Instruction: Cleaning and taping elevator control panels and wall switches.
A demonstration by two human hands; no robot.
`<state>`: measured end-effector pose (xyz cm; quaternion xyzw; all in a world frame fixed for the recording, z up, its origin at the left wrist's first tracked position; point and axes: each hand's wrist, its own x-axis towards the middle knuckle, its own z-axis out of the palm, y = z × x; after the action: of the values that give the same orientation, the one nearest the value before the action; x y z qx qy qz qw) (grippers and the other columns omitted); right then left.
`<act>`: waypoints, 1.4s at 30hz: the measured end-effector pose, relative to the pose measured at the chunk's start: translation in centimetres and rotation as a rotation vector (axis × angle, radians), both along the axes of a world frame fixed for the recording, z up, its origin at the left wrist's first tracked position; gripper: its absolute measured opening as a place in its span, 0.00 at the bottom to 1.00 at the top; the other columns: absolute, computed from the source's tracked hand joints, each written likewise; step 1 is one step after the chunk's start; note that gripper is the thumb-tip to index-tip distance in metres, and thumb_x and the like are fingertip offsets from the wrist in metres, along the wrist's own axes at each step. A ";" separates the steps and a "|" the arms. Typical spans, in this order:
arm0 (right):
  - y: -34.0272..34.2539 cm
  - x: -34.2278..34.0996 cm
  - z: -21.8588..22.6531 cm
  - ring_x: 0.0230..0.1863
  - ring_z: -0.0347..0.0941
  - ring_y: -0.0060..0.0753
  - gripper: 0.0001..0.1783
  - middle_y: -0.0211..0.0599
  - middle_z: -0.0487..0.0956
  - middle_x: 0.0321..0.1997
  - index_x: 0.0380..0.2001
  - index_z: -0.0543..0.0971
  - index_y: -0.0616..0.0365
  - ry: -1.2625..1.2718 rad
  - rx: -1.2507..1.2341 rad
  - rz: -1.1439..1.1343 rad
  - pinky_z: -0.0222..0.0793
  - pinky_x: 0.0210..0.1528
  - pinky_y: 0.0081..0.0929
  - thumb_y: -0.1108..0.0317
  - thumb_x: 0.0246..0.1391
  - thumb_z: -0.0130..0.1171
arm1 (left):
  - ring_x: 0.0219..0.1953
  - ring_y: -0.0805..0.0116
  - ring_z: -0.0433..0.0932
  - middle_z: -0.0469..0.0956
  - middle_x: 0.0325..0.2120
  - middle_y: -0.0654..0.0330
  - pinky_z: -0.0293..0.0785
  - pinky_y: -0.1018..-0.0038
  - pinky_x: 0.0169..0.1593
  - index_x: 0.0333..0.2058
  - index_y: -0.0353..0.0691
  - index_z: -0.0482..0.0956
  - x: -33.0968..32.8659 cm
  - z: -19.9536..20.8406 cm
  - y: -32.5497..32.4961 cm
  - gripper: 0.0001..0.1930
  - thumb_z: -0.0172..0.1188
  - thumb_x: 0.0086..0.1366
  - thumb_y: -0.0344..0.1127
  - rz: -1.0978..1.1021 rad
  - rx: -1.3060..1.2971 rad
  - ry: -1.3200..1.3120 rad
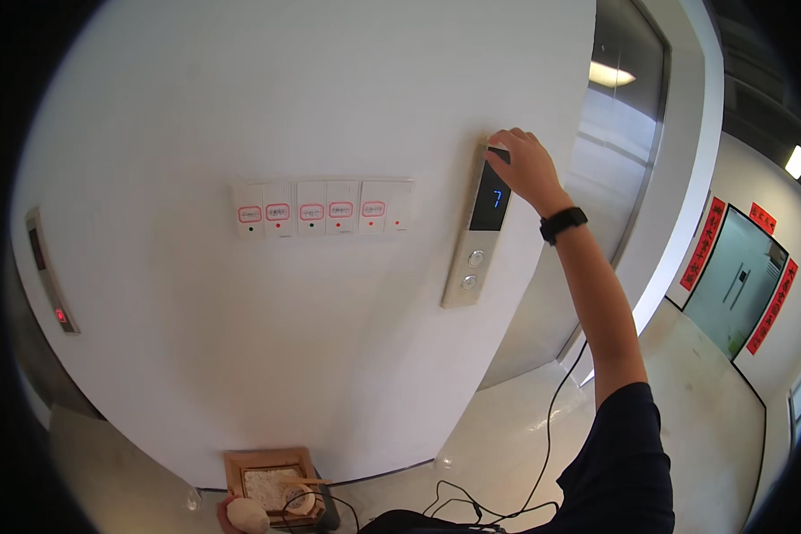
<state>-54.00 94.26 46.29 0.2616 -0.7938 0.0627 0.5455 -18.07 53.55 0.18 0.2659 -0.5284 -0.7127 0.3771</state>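
Observation:
My right hand (527, 166) is raised to the top end of a slim elevator call panel (477, 240) on the white wall. Its fingers are bent and closed over the panel's upper edge, and the thumb lies by the dark display (490, 198). Blue light glows on that display, above two round buttons (473, 259). A dark band (563, 224) circles my right wrist. I cannot make out my left hand in the picture.
Left of the panel runs a row of white switch plates (325, 206). A second call panel (52, 271) sits at the far left. A metal elevator door (610, 160) stands at right. Below are a wooden tray (265, 456), a whitish rounded thing (248, 514) and black cable (547, 436).

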 end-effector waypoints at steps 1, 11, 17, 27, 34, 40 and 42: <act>-0.7 -0.4 0.3 0.36 0.70 0.37 0.10 0.35 0.74 0.29 0.31 0.76 0.56 0.034 0.081 -0.085 0.66 0.36 0.32 0.65 0.45 0.58 | 0.39 0.60 0.74 0.73 0.37 0.52 0.75 0.68 0.41 0.44 0.33 0.68 -0.1 -0.2 -0.4 0.17 0.47 0.61 0.38 -0.005 0.000 0.001; -4.1 -2.3 2.6 0.35 0.74 0.39 0.11 0.38 0.76 0.29 0.28 0.75 0.57 -0.067 0.215 -0.610 0.69 0.33 0.33 0.63 0.42 0.60 | 0.39 0.60 0.74 0.72 0.38 0.52 0.73 0.69 0.42 0.46 0.33 0.67 -0.6 -2.1 -5.0 0.19 0.49 0.60 0.39 -0.032 -0.540 -0.058; -5.1 -2.2 3.6 0.35 0.73 0.46 0.05 0.42 0.77 0.28 0.23 0.75 0.58 -0.108 0.248 -0.605 0.69 0.36 0.38 0.69 0.41 0.54 | 0.38 0.61 0.75 0.74 0.35 0.53 0.74 0.70 0.41 0.43 0.34 0.70 -1.6 0.7 -5.8 0.18 0.46 0.62 0.42 -0.151 -0.022 -0.042; -6.8 -3.3 0.9 0.26 0.76 0.42 0.02 0.40 0.77 0.21 0.20 0.72 0.59 0.049 0.283 -0.731 0.72 0.26 0.32 0.74 0.41 0.53 | 0.35 0.62 0.76 0.74 0.33 0.54 0.75 0.72 0.38 0.41 0.34 0.70 -2.7 -0.6 -7.6 0.15 0.45 0.62 0.40 -0.166 -0.179 -0.099; -6.6 -3.7 0.0 0.23 0.76 0.35 0.05 0.34 0.74 0.16 0.19 0.70 0.55 0.137 0.446 -0.803 0.68 0.20 0.26 0.75 0.37 0.56 | 0.32 0.62 0.76 0.74 0.31 0.56 0.75 0.73 0.35 0.41 0.34 0.69 -3.7 -2.8 -9.3 0.14 0.45 0.62 0.37 -0.151 -0.340 -0.184; -6.3 -3.9 -0.3 0.21 0.75 0.33 0.07 0.33 0.74 0.16 0.18 0.70 0.53 0.207 0.486 -0.792 0.65 0.17 0.25 0.75 0.35 0.58 | 0.32 0.65 0.75 0.73 0.31 0.57 0.74 0.74 0.34 0.41 0.35 0.69 -4.8 -2.2 -10.3 0.14 0.52 0.54 0.28 -0.196 -0.710 -0.138; -6.0 -4.0 -0.2 0.21 0.75 0.33 0.06 0.33 0.74 0.17 0.18 0.70 0.53 0.227 0.499 -0.786 0.65 0.18 0.26 0.75 0.35 0.58 | 0.33 0.66 0.74 0.72 0.32 0.57 0.74 0.75 0.35 0.41 0.35 0.69 -5.0 -1.0 -10.1 0.17 0.54 0.49 0.24 -0.255 -0.446 -0.121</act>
<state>-58.04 88.25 46.09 0.0697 -0.7589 -0.3699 0.5314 -23.02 43.40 -0.79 0.1495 -0.7232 -0.6031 0.3013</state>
